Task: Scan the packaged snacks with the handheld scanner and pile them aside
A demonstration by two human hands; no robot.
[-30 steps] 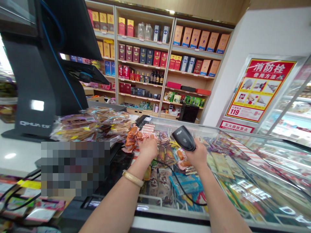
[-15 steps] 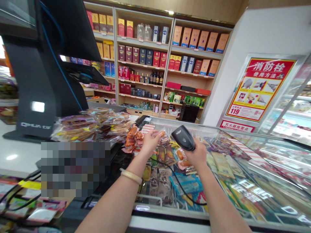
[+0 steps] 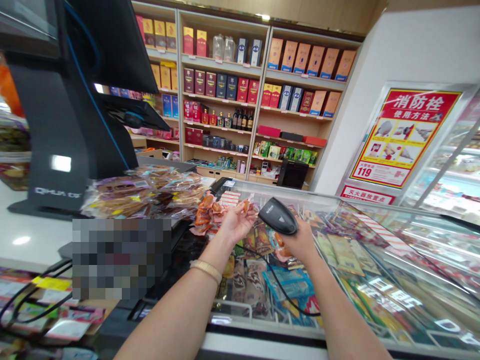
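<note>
My left hand (image 3: 237, 223) is closed around a small packaged sausage (image 3: 246, 206) in clear wrap, its palm turned partly up. To its right, my right hand (image 3: 300, 241) grips a black barcode scanner (image 3: 278, 216), whose front end points at the sausage pack with a small gap between them. A black cable (image 3: 275, 280) loops below over the glass freezer top. Just left of my left hand lies a heap of reddish-brown packaged meat snacks (image 3: 204, 215). More sausage packs (image 3: 282, 250) show beneath the scanner, partly hidden by my right hand.
A black register screen on a stand (image 3: 75, 125) rises at the left. Beside it are piled clear bags of brown snacks (image 3: 142, 192). The glass-topped freezer (image 3: 337, 310) holds several coloured packets. Shelves of boxes and bottles (image 3: 221, 102) line the back.
My left hand has rolled its palm upward with the sausage pack. The scanner has tilted and shifted slightly left, bringing its front end nearer the pack.
</note>
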